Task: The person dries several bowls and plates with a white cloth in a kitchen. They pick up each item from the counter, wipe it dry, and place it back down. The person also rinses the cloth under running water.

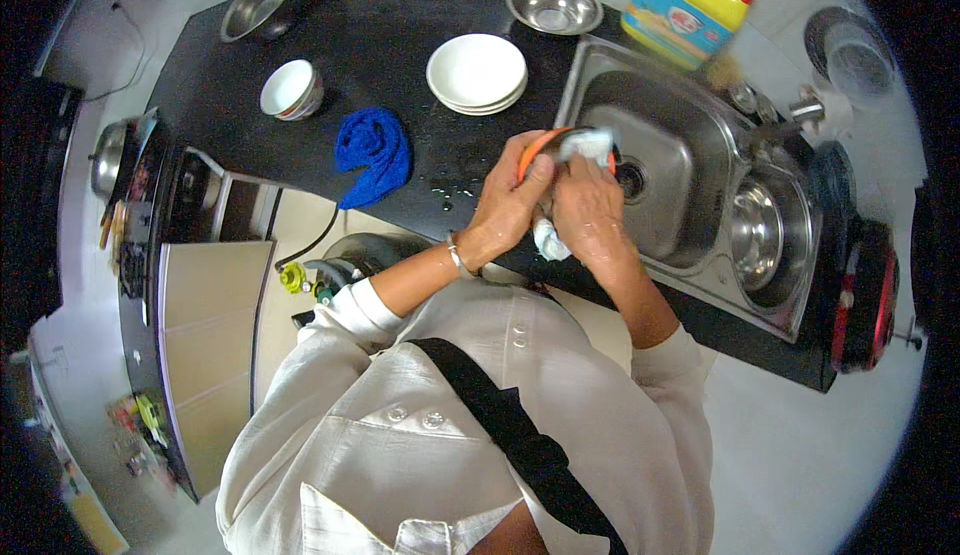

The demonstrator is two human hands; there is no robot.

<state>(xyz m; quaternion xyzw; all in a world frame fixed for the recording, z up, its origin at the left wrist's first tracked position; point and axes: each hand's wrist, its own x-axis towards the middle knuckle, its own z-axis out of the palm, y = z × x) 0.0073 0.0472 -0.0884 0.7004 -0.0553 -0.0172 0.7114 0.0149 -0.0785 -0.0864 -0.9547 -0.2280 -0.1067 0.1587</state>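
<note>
My left hand (507, 199) grips an orange-rimmed dish (537, 144) by its edge, held up over the front of the black counter (380, 40), beside the sink. My right hand (588, 203) is closed on a pale cloth (588, 144), pressing it to the dish; the dish's full shape is hidden from me. Taking the dish as dial centre, stacked white plates (477, 70) sit between ten and eleven o'clock, a blue cloth (373, 155) at nine, a steel bowl (555, 7) at twelve, and the sink (690, 185) between three and four.

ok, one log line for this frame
left hand: grips orange-edged item | right hand: holds pale cloth against it | nearby: sink, white dishes, blue cloth
</note>
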